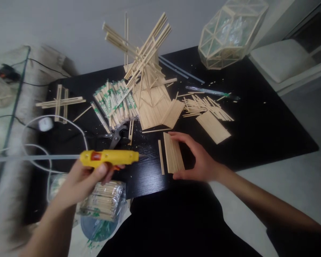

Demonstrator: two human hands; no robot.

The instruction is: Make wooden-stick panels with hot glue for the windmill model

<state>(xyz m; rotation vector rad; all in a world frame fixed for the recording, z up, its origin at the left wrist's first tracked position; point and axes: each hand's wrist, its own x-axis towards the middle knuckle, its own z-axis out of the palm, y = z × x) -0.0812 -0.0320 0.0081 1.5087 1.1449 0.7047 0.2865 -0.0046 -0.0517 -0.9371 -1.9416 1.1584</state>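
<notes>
My left hand is wrapped round a yellow hot glue gun, its nozzle pointing right and a long glue stick running out of its back. My right hand grips a small panel of wooden sticks at its two ends, thumb near and fingers far, on the black table. A single loose stick lies just left of that panel, with a narrow gap between them. The glue gun's tip is a short way left of the loose stick and apart from it.
Behind stand a windmill-like stick model and wrapped chopsticks. Pliers lie behind the glue gun. Cut sticks and another panel are at right, below a geometric frame. A white cable loops at left.
</notes>
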